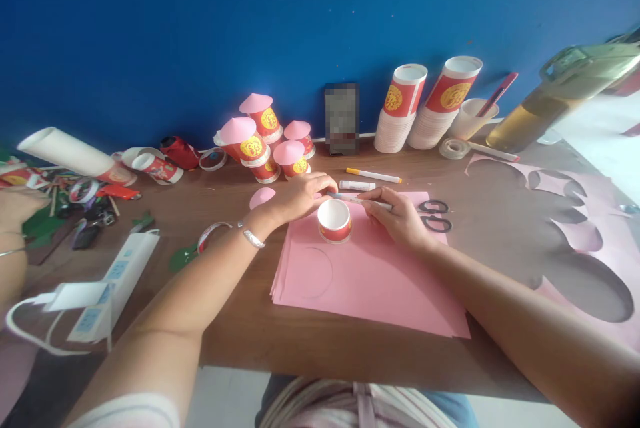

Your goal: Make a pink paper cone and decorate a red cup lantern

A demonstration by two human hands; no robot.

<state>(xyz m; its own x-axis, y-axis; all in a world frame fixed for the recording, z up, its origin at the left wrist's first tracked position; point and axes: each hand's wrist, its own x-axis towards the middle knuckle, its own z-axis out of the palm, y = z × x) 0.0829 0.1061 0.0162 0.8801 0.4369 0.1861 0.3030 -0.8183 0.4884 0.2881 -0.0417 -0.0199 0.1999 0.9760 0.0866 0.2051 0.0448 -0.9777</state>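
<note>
A white marker with a blue end lies across both hands, above the pink paper. The fingers of my left hand are closed at its blue end, partly hiding it. Around its white body my right hand is shut. Just below the marker, a red and white paper cup stands on the stack of pink paper, its white round end facing up. A thin circle outline shows on the top sheet, left of centre. Black-handled scissors lie at the paper's right edge.
Small red cups with pink cone tops stand at the back, near tall cup stacks. An orange-capped marker, tape, cut pink scraps, a bottle and a power strip surround the paper. Another person's arm is at far left.
</note>
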